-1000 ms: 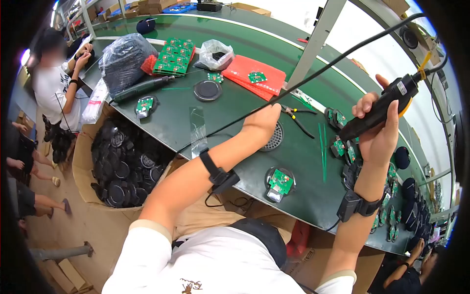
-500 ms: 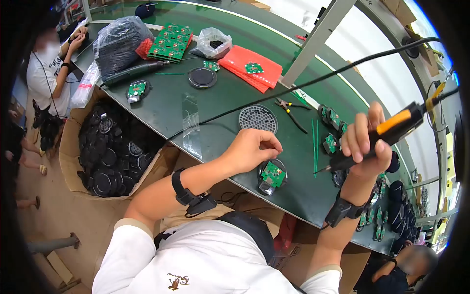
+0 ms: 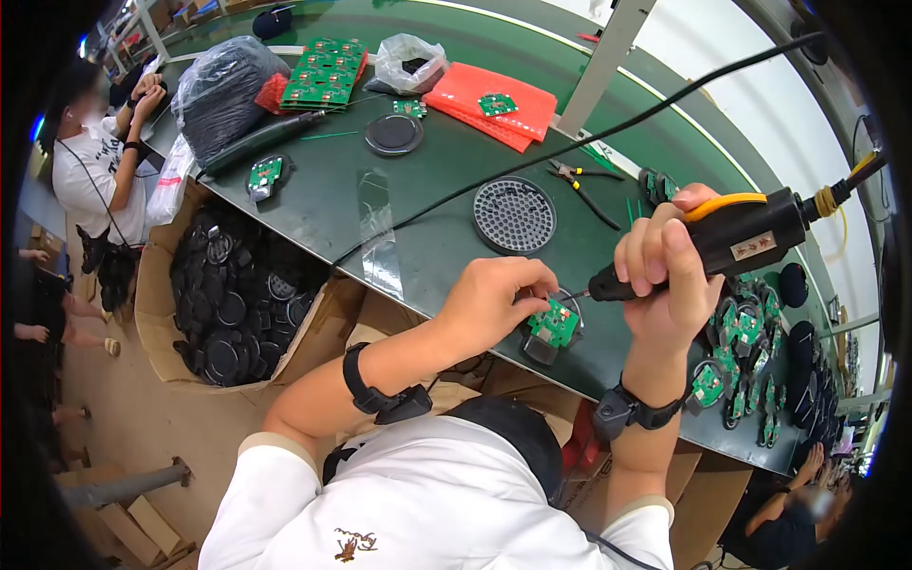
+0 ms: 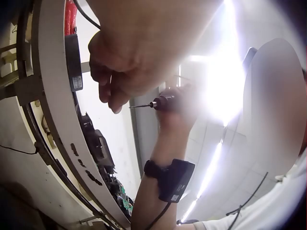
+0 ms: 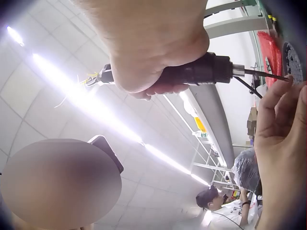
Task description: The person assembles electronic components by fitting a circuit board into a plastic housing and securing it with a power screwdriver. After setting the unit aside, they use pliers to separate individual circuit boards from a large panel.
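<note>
Over the green workbench (image 3: 442,249), the right hand (image 3: 673,280) gripped a power screwdriver (image 3: 746,239) pointed at the lower-centre circuit board (image 3: 555,324), its fastening seemingly unfinished, the left hand (image 3: 496,296) bent-fingered beside it, any hold unclear, while other board assemblies (image 3: 741,328) clustered at frame right.

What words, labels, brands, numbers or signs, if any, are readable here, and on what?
None readable.
Screwdriver label: characters too blurred.
Wearer's shirt script: brown, illegible.
Right wrist device label: too small.
Left neighbour's shirt lettering: blurred.
Dark box label, left wrist view: too small.
</note>
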Available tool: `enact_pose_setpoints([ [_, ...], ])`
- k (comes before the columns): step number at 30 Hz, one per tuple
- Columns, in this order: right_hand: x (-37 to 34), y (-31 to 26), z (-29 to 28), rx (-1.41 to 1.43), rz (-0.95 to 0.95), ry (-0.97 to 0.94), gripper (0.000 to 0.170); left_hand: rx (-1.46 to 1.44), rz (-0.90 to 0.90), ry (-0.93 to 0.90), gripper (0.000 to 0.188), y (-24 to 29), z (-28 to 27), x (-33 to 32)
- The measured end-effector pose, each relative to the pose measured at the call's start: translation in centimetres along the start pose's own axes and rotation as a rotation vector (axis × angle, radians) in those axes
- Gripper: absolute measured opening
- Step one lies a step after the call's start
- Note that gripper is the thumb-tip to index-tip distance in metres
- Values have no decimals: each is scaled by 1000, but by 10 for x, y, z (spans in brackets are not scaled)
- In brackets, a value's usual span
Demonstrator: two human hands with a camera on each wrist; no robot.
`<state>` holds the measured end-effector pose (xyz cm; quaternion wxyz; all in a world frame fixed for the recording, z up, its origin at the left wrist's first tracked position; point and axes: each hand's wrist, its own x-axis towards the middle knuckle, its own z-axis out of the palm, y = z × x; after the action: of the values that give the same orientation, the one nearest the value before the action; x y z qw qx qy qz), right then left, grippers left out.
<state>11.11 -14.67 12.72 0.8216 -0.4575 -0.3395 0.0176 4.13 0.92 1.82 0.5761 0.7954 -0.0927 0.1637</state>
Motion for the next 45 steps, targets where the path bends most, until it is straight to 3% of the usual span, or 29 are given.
enact_pose_setpoints([
  [9,-2,13,-1,26,17,-12,28,112,81,-49,22,2,0,6],
  [11,-2,14,-3,25,22,-4,28,166,169,-39,21,0,0,7],
  [21,-12,16,-8,6,14,20,27,185,189,-75,23,2,3,7],
  [24,-15,17,-9,-15,24,64,27,115,100,-82,26,4,2,2],
  [27,-16,21,-12,-88,-3,84,26,185,89,-17,35,4,-5,-9],
  [30,-17,28,-14,-109,-5,89,26,330,100,-71,62,5,1,-32],
  [34,-20,34,-14,-138,16,115,27,438,167,-94,71,6,9,-39],
  [45,-21,41,-16,-160,10,124,26,582,206,-115,61,5,14,-39],
])
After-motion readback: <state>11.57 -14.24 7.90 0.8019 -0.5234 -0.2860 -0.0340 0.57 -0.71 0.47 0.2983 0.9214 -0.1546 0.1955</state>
